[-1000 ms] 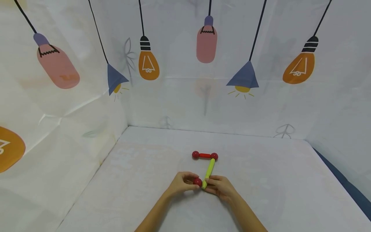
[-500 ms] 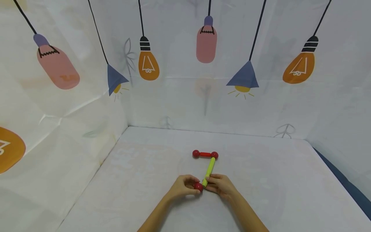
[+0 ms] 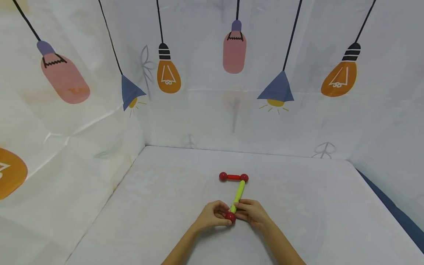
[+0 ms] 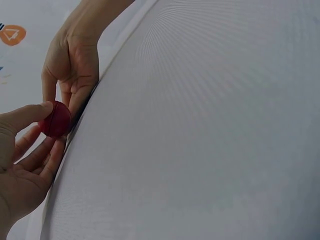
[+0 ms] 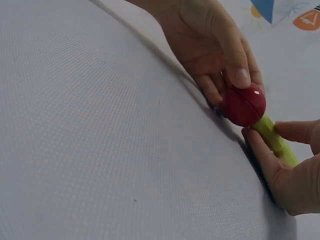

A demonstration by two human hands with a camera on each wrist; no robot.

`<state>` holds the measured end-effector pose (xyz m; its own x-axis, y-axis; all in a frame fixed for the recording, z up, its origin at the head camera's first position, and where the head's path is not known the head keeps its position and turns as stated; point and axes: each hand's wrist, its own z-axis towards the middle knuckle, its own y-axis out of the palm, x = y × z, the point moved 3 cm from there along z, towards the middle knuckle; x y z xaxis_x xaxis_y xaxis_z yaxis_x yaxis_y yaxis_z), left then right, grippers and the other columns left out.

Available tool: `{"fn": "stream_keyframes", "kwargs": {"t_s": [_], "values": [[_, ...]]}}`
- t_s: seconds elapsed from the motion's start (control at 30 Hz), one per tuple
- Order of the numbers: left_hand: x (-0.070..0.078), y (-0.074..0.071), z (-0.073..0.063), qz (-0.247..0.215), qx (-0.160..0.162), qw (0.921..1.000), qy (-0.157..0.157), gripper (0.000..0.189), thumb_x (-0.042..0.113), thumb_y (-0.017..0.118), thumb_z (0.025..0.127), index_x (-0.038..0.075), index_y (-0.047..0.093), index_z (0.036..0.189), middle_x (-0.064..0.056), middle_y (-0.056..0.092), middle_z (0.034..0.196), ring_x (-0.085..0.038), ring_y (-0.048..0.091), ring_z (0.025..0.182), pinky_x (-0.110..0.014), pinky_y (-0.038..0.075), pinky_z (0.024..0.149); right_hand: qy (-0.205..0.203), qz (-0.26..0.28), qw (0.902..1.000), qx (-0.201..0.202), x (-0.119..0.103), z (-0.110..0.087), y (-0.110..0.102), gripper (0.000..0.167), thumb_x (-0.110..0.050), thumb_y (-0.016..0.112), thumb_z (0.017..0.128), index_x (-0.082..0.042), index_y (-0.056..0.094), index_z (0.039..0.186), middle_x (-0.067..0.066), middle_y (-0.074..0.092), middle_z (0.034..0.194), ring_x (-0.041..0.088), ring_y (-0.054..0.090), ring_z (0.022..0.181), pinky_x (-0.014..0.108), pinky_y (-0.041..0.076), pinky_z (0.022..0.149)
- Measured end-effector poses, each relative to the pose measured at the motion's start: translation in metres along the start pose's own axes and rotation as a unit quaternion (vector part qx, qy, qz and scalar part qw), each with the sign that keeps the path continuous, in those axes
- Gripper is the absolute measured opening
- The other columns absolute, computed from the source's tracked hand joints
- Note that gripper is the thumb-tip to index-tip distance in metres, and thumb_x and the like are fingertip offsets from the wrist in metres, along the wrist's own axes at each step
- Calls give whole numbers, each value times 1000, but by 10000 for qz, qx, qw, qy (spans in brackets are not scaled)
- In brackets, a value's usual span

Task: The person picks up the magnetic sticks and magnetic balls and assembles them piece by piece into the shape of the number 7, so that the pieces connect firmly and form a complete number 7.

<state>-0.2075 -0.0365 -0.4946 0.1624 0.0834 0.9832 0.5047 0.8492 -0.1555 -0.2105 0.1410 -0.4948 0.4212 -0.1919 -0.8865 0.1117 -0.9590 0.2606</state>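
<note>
My left hand (image 3: 212,216) pinches a red ball (image 3: 230,217) between thumb and fingers, at the near end of a yellow-green rod (image 3: 240,191). In the right wrist view the ball (image 5: 245,105) meets the end of the rod (image 5: 267,131). My right hand (image 3: 253,212) pinches that rod near its lower end. The rod's far end touches a second red ball (image 3: 244,178). From there a short red rod (image 3: 233,177) runs left to a third red ball (image 3: 223,176). In the left wrist view the held ball (image 4: 56,120) hides the rod.
A white table (image 3: 298,206) lies under the hands. White sheets printed with hanging lamps, such as an orange bulb (image 3: 169,77), stand behind and to the left. A dark blue strip (image 3: 391,200) shows beyond the table's right edge.
The left hand has brought its red ball right and nearer, from beside the yellow-green rod to its near end. The right hand keeps its grip on the rod, nearly still.
</note>
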Motion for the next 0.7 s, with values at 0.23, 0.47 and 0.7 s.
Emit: {"fn": "stream_keyframes", "kwargs": {"t_s": [0.23,0.47,0.7], "values": [[-2,-1,1,145,17,9999,-15,37,3,76,73,-8,58,102,-12,65,91,-8,58,75,-18,50,68,-123,-193,9997,-62,1,0,0,55,-7,59,91,22,32,130,12,63,92,14,64,81,30,55,76],[-4,-1,0,313,2,9995,-64,37,6,77,73,-5,58,103,-11,66,91,-8,56,73,-17,48,65,-323,-850,9958,-83,4,-2,-4,58,-11,62,90,23,34,128,14,67,90,14,67,76,29,56,72],[-5,-1,2,267,-5,9996,-82,39,-2,74,72,-10,56,106,-21,65,94,-14,57,75,-17,47,64,-364,-1038,9939,-56,5,-4,-5,52,-9,63,89,23,41,123,16,69,89,15,68,73,31,56,70]]}}
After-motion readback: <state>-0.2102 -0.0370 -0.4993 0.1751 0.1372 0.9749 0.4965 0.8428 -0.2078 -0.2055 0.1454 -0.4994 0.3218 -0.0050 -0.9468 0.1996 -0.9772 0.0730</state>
